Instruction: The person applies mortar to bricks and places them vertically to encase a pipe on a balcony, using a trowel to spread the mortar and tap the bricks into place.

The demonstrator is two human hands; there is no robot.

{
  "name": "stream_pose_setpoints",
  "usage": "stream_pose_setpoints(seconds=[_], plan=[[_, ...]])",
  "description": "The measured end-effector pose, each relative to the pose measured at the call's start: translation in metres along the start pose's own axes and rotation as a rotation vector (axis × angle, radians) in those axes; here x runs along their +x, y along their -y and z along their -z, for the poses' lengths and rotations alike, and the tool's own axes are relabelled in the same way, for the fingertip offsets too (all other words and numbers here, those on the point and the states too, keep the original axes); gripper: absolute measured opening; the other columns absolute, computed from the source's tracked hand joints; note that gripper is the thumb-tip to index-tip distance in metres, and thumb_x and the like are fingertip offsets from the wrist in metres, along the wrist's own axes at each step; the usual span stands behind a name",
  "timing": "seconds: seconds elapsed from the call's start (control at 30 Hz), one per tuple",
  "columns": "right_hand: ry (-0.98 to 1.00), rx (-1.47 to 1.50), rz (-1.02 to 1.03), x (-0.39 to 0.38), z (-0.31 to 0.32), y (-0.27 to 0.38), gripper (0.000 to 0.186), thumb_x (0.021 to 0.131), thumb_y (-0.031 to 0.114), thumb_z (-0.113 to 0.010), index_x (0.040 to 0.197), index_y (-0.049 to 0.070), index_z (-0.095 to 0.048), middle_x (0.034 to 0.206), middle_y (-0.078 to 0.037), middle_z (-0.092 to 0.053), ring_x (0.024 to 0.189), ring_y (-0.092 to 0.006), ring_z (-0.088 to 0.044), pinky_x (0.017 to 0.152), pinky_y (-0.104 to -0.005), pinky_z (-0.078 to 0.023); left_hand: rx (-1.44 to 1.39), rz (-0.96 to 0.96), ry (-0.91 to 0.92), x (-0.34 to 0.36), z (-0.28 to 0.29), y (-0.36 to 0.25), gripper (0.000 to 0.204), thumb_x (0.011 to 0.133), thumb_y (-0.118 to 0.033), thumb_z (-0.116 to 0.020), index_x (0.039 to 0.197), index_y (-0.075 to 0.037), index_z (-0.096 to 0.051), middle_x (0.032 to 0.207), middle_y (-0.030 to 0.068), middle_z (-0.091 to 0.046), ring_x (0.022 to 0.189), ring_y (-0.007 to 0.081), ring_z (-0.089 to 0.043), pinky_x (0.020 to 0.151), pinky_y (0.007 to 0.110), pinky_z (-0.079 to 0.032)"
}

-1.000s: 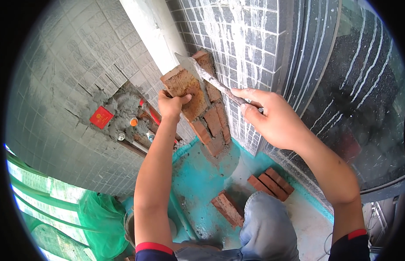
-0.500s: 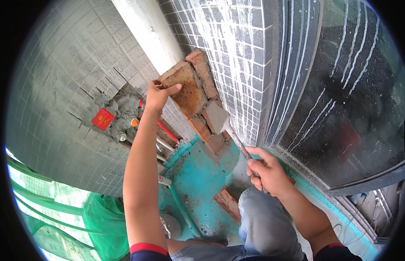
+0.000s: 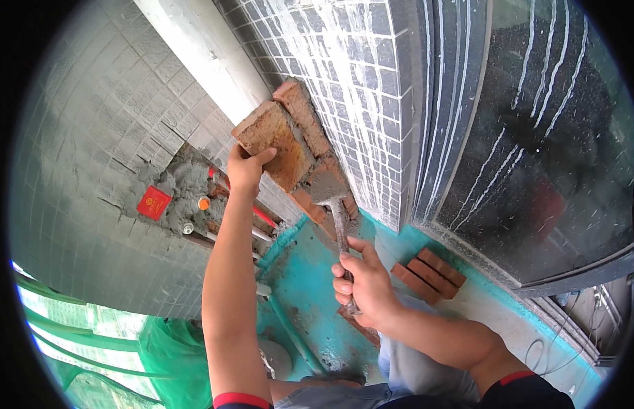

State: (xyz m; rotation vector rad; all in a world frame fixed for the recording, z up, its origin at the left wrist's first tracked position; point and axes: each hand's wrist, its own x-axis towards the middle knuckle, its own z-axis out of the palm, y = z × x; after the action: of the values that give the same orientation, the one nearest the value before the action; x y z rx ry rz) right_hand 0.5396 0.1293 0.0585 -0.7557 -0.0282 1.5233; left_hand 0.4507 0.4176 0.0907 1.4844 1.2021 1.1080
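Surrounding bricks (image 3: 305, 123): tiled walls (image 3: 92, 170), teal floor (image 3: 306, 266)

Bright daylight glares through the green netting (image 3: 170, 361), and fisheye distortion curves the left tiled wall (image 3: 78, 177).

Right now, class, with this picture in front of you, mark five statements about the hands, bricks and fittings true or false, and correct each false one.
1. The right hand grips a trowel. True.
2. The left hand holds nothing. False: the left hand holds a brick.
3. Several loose bricks lie side by side on the floor. True.
4. The thick pipe at the top is black. False: the thick pipe is white.
5. The orange cap sits to the right of the red square. True.
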Motion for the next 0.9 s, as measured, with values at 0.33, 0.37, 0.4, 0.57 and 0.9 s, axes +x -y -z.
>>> stream_pose_setpoints(seconds=[0.33,0.37,0.4,0.57,0.9], plan=[[-0.012,0.049,-0.004,0.023,-0.032,-0.006,0.034,0.098,0.014,-0.045,0.130,0.017,-0.032,0.085,-0.005,-0.049,0.057,-0.0107,-0.043,0.049,-0.0291,-0.038,-0.063,0.005,-0.016,-0.001,-0.002,-0.002,0.051,0.073,0.004,-0.078,0.118,0.003,-0.054,0.114,0.0123,-0.064,0.101,0.0243,-0.063,0.087,0.036,-0.052],[0.011,0.044,-0.020,0.018,-0.033,-0.008,0.034,0.098,0.014,-0.045,0.129,0.017,-0.032,0.084,-0.005,-0.048,0.057,-0.0105,-0.043,0.049,-0.0290,-0.037,-0.062,0.004,-0.011,-0.001,0.001,0.000,0.051,0.073,0.004,-0.079,0.118,0.003,-0.055,0.113,0.0120,-0.064,0.099,0.0235,-0.063,0.085,0.036,-0.052],[0.035,0.039,-0.035,0.016,-0.034,-0.008,0.034,0.098,0.014,-0.045,0.129,0.018,-0.032,0.084,-0.005,-0.048,0.056,-0.0104,-0.043,0.048,-0.0290,-0.037,-0.061,0.003,-0.006,0.002,0.003,0.001,0.051,0.073,0.003,-0.079,0.117,0.003,-0.055,0.112,0.0117,-0.064,0.098,0.0228,-0.063,0.083,0.035,-0.052],[0.060,-0.039,-0.013,0.024,-0.026,-0.019,0.033,0.100,0.018,-0.045,0.130,0.020,-0.031,0.084,-0.003,-0.048,0.056,-0.0096,-0.043,0.047,-0.0285,-0.038,-0.056,-0.013,0.001,-0.002,0.002,0.000,0.052,0.073,0.000,-0.081,0.118,0.002,-0.055,0.109,0.0104,-0.065,0.094,0.0214,-0.063,0.079,0.034,-0.052],[-0.139,0.012,0.088,0.067,0.002,-0.106,0.043,0.100,0.051,-0.044,0.083,0.012,-0.037,0.061,0.003,-0.031,0.043,-0.0093,-0.033,0.035,-0.0292,-0.030,0.025,-0.024,0.017,0.011,0.005,0.003,0.054,0.073,0.001,-0.080,0.120,0.003,-0.054,0.112,0.0121,-0.064,0.100,0.0230,-0.063,0.087,0.036,-0.051]])
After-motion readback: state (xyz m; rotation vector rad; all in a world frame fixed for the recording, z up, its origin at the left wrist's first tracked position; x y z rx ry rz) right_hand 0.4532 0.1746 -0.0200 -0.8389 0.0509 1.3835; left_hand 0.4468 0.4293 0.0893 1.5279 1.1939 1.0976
